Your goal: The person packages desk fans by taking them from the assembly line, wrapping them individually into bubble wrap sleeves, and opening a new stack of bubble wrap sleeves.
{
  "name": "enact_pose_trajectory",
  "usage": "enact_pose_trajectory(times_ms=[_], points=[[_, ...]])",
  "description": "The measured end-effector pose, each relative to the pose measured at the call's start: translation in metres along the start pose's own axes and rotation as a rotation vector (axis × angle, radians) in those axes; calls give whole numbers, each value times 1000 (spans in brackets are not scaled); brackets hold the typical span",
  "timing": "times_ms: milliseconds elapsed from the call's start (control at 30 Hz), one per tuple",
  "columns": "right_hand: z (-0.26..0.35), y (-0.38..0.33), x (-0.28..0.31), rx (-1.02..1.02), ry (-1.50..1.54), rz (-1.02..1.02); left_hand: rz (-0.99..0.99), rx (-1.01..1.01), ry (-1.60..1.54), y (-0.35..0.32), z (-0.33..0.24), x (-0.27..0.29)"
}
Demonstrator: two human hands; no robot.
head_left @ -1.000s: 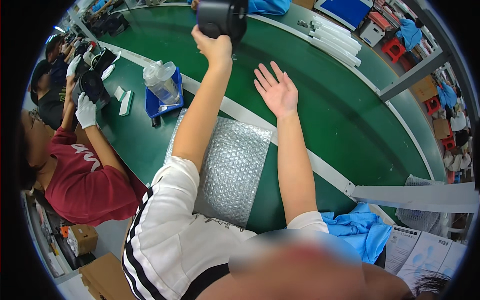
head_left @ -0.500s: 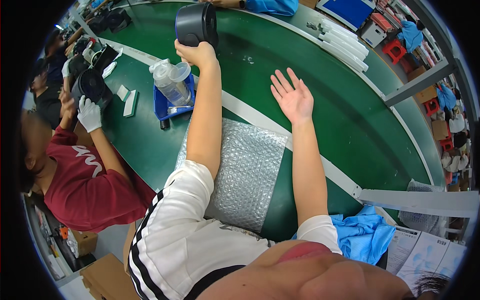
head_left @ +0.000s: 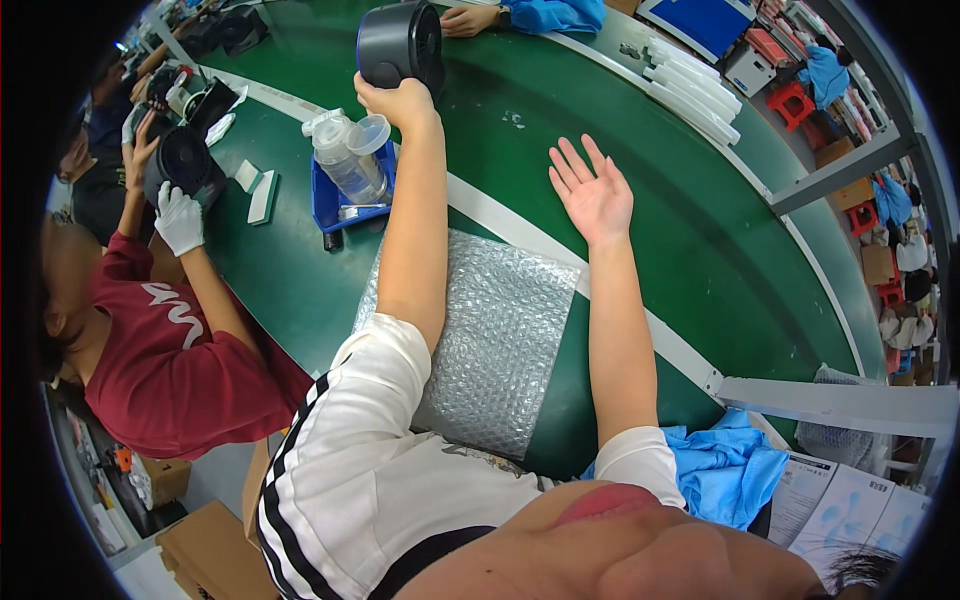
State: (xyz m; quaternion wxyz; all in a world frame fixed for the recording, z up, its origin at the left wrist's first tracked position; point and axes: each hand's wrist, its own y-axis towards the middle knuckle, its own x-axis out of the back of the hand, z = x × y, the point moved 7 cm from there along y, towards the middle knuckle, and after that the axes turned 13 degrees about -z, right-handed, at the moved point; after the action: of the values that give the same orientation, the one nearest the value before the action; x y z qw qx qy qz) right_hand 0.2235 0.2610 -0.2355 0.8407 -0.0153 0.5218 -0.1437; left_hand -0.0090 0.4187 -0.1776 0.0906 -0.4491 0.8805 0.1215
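Observation:
My left hand (head_left: 403, 103) is stretched far forward and closed on the lower near side of a dark grey, round desk fan (head_left: 388, 45). The fan is over the green conveyor belt, and its grille faces right. My right hand (head_left: 597, 200) hangs over the belt with the palm up and the fingers apart, holding nothing. Beneath my left forearm a sheet of bubble wrap (head_left: 500, 340) lies on the table. Just left of that forearm stands a blue tray (head_left: 326, 200) with a clear plastic bottle (head_left: 350, 170) in it.
Pale strips (head_left: 262, 197) lie left of the tray. A co-worker in red (head_left: 180, 370) handles another dark fan (head_left: 185, 165). Across the belt rests another person's hand (head_left: 470, 20). White tubes (head_left: 692, 95) lie at the far right; a metal bar (head_left: 840, 400) and blue cloth (head_left: 725, 470) are nearer.
The fan and both my hands appear slightly further right, along with most of the scene. The hand across the belt shows more beside the fan. The red-clad co-worker's bare hand has risen.

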Motion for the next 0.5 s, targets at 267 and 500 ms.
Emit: enact_pose_trajectory(times_ms=[267,500], points=[[1,1,0,17,-17,-19,-10,5,-22,6,9,-1],[1,0,1,10,-5,-20,-28,-3,-67,12,23,-6]])
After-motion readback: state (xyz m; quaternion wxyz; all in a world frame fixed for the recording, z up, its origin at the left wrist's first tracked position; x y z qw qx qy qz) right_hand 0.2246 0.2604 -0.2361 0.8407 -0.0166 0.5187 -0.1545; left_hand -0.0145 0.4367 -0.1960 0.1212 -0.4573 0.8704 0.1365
